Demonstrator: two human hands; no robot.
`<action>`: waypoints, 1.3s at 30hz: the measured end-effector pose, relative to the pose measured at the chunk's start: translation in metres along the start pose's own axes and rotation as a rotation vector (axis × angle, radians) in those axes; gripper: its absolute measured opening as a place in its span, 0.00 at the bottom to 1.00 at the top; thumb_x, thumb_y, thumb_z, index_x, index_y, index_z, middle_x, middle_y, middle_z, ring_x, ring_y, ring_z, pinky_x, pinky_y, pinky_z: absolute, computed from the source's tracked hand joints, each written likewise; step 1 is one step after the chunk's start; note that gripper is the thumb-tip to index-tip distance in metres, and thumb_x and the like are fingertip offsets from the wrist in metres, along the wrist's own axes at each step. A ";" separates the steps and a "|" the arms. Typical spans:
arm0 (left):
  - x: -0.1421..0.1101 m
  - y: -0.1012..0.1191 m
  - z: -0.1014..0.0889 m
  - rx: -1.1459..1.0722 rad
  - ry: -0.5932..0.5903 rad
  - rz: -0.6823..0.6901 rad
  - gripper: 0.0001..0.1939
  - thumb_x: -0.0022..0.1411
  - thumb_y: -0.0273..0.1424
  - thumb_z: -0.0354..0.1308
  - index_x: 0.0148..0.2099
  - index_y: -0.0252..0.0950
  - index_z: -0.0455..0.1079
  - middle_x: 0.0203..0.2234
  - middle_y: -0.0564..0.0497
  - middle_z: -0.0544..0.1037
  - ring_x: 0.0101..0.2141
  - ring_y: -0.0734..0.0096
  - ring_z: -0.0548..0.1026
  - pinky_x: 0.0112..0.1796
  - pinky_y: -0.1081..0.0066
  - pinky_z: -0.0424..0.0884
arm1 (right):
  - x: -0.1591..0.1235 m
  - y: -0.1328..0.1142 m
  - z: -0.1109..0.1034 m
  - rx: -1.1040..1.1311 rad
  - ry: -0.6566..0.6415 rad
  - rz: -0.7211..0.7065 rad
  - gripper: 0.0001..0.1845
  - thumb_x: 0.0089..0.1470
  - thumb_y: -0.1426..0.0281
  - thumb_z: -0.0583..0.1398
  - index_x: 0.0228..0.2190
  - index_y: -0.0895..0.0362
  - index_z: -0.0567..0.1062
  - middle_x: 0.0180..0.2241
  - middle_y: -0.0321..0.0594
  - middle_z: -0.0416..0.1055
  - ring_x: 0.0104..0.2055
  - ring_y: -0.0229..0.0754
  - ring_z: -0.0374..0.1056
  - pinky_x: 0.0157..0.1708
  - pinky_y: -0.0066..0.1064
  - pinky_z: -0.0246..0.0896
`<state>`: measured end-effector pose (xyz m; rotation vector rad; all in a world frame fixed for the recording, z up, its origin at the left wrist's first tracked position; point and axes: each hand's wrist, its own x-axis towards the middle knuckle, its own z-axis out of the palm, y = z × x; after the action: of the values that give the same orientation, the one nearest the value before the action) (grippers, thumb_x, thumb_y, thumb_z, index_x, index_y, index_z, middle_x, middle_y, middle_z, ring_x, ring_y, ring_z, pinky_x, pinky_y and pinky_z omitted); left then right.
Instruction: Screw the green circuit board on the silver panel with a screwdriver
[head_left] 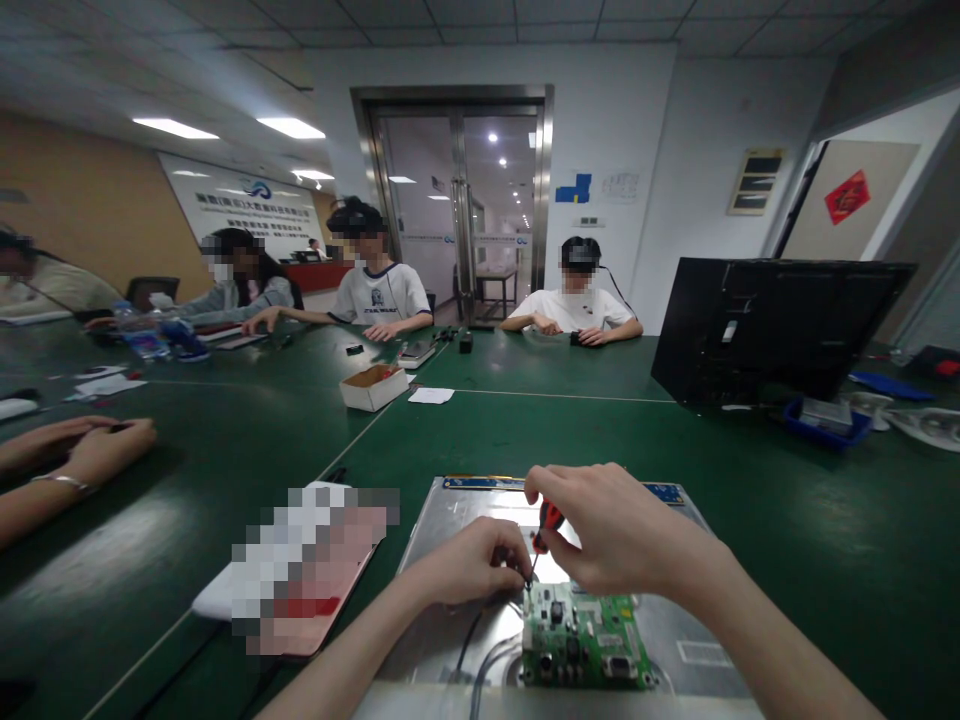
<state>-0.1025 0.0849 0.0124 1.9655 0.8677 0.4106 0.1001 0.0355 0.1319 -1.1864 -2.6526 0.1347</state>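
Note:
My right hand (600, 525) is closed around the red-and-black handle of a screwdriver (550, 516), whose thin shaft points down at the upper left corner of a green circuit board (581, 635). Beside the screwdriver's tip, the fingers of my left hand (487, 560) are pinched together at that same corner; what they hold, if anything, is hidden. The board lies on a silvery metal panel (435, 540), which has a blue strip along its far edge. Grey and black cables run over the panel to the left of the board.
Left of the panel lie a pink item (352, 560) and a white one, both partly blurred. A small white box (373, 388) stands farther off. At right are a black monitor (772, 330) and a blue tray (829, 425). Several people sit around the green table (555, 430); another person's hands (105, 450) are at left.

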 end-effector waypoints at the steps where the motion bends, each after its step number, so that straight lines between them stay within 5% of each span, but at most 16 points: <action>1: 0.000 0.000 0.000 -0.001 -0.001 -0.001 0.08 0.48 0.19 0.61 0.30 0.35 0.77 0.26 0.55 0.77 0.29 0.70 0.72 0.32 0.74 0.65 | 0.001 0.000 0.001 -0.009 -0.002 0.006 0.11 0.50 0.73 0.60 0.38 0.56 0.69 0.33 0.39 0.77 0.28 0.39 0.68 0.24 0.30 0.44; 6: 0.000 0.003 0.000 -0.001 -0.005 -0.006 0.08 0.48 0.18 0.60 0.30 0.35 0.76 0.25 0.56 0.76 0.28 0.72 0.71 0.31 0.75 0.65 | 0.006 -0.002 0.004 -0.080 0.004 0.045 0.03 0.56 0.69 0.60 0.35 0.55 0.71 0.29 0.37 0.77 0.26 0.38 0.68 0.23 0.29 0.39; 18: 0.000 -0.002 0.001 -0.032 0.009 0.024 0.08 0.48 0.19 0.59 0.31 0.34 0.76 0.26 0.55 0.77 0.29 0.71 0.72 0.32 0.75 0.65 | 0.001 -0.001 0.005 -0.003 0.037 -0.024 0.07 0.52 0.71 0.59 0.36 0.56 0.71 0.34 0.38 0.76 0.27 0.37 0.65 0.22 0.30 0.40; 27: -0.001 0.005 0.000 -0.044 0.024 0.005 0.09 0.47 0.18 0.59 0.30 0.34 0.76 0.23 0.57 0.74 0.27 0.73 0.70 0.31 0.75 0.64 | 0.006 -0.001 0.005 -0.056 0.021 0.015 0.06 0.58 0.66 0.60 0.36 0.55 0.72 0.31 0.37 0.77 0.28 0.39 0.68 0.23 0.30 0.40; 32: 0.000 -0.002 0.001 -0.028 0.023 0.015 0.07 0.47 0.20 0.60 0.30 0.34 0.76 0.23 0.56 0.74 0.27 0.72 0.70 0.30 0.75 0.63 | 0.001 -0.001 0.005 0.003 0.051 -0.064 0.10 0.53 0.69 0.59 0.40 0.56 0.70 0.38 0.41 0.75 0.31 0.41 0.68 0.24 0.30 0.42; 39: 0.001 -0.006 0.001 0.003 -0.001 0.031 0.08 0.48 0.21 0.59 0.31 0.34 0.77 0.25 0.55 0.76 0.28 0.70 0.71 0.30 0.75 0.64 | 0.005 0.000 0.009 0.012 0.055 -0.029 0.12 0.53 0.72 0.58 0.41 0.56 0.69 0.35 0.39 0.77 0.30 0.41 0.70 0.24 0.30 0.41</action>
<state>-0.1032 0.0871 0.0068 1.9838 0.8383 0.4273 0.0947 0.0389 0.1236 -1.1303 -2.6166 0.1107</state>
